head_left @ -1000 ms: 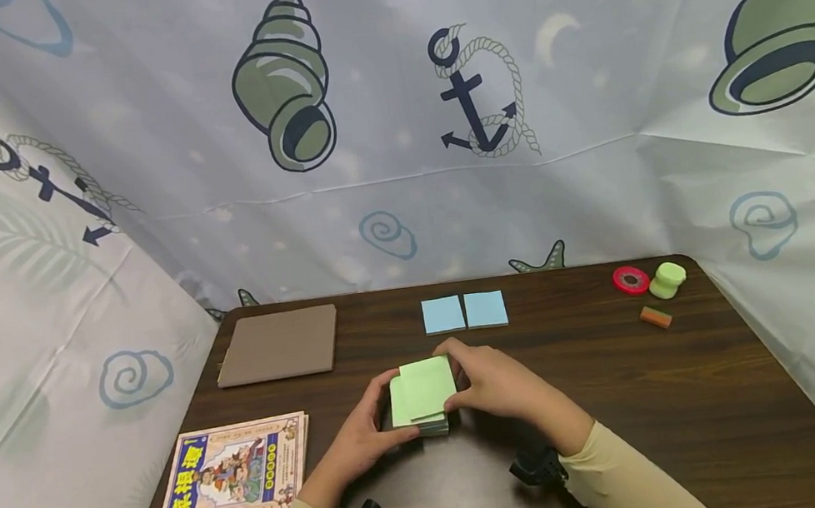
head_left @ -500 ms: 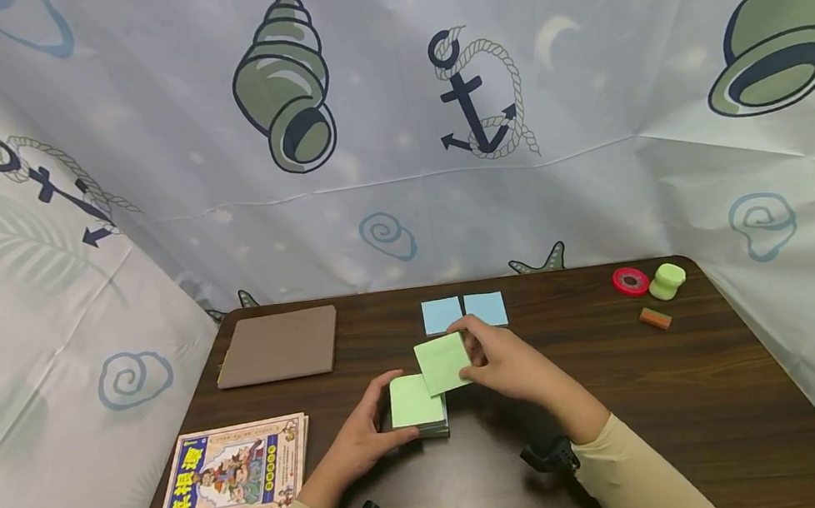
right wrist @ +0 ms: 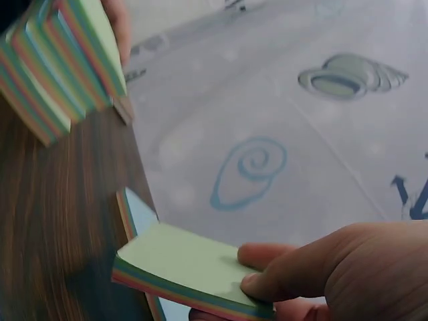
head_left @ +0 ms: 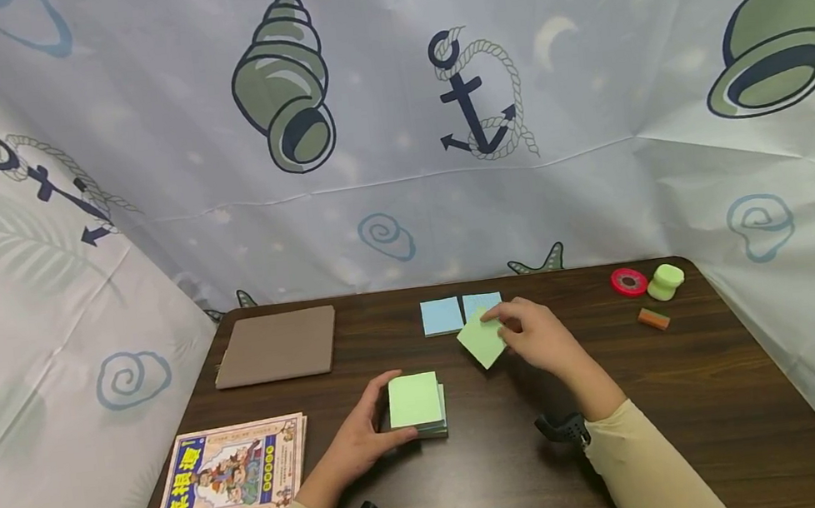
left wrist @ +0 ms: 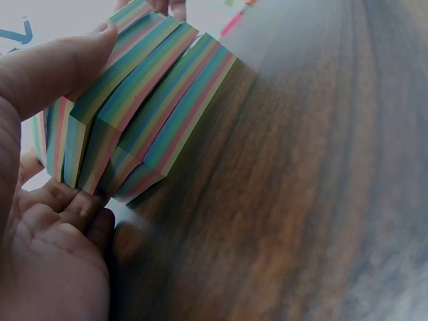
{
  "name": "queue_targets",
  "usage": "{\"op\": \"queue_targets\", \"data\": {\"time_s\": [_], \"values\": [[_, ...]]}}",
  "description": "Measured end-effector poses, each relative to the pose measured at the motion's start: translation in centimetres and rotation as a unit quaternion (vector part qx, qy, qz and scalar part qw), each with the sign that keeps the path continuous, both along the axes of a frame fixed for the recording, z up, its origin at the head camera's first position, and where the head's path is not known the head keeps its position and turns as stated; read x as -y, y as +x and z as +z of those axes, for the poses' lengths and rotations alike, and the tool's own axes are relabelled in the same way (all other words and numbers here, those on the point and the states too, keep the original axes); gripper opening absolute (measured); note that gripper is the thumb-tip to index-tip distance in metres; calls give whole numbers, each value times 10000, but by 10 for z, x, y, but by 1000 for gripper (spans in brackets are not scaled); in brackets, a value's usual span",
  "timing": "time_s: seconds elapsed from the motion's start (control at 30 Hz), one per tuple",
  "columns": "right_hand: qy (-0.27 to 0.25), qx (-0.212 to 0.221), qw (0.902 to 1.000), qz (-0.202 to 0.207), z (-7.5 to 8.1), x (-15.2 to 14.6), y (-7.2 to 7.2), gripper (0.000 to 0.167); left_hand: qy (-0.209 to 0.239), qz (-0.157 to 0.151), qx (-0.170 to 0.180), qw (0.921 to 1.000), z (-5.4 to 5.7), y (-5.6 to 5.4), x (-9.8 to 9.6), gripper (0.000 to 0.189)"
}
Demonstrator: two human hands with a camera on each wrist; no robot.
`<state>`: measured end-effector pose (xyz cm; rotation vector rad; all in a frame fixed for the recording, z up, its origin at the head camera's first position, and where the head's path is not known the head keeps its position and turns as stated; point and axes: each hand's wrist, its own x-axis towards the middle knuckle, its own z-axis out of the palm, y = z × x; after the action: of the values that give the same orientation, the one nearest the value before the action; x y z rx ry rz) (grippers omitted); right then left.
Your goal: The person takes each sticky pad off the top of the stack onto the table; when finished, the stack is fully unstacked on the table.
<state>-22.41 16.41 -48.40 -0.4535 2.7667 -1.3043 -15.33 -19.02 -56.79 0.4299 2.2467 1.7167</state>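
My right hand pinches a sticky note pad with a light green top and striped coloured edges, plain in the right wrist view. The pad is turned askew and overlaps part of the right blue-topped pad in the head view. Beside that one lies the left blue-topped pad. My left hand grips a stack of sticky note pads, its thumb at the near side and fingers round the left. Striped edges of several pads show in the left wrist view, slightly offset from each other.
A brown notebook lies at the back left, with an illustrated booklet in front of it. At the back right are a red ring-shaped object, a light green knob-like object and a small orange-and-green block. Patterned cloth hangs behind the table.
My right hand has lifted the top green pad off the stack and carried it right and back towards the blue pads, turning it. My left hand stays at the stack.
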Motion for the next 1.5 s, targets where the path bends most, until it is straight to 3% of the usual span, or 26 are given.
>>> {"op": "queue_targets", "data": {"time_s": [0.27, 0.47, 0.67, 0.87, 1.0, 1.2, 1.5], "values": [[87, -170, 9959, -889, -13, -26, -12, 29, -106, -15, -12, 9999, 1, -2, -1, 101], [-72, -490, 9838, -1721, -29, -42, -21, 30, -113, -29, -41, 9999, -1, -2, -1, 100], [-416, -300, 9720, -2293, -46, -51, -29, 33, -39, -89, -27, 9999, 0, -1, 0, 100], [538, 2, 9799, -1920, -60, -51, -34, 46, 5, -120, 6, 9999, 2, 0, 0, 100], [959, -83, 9802, -1728, -64, -51, -35, 50, -40, -87, -17, 10000, 2, 0, -1, 100], [1303, -293, 9779, -1610, -67, -47, -33, 46, -39, -90, -51, 9999, 1, 0, 0, 99], [1218, -242, 9818, -1434, -72, -39, -34, 48, -29, -64, -31, 10000, 0, 1, 0, 100]]}}
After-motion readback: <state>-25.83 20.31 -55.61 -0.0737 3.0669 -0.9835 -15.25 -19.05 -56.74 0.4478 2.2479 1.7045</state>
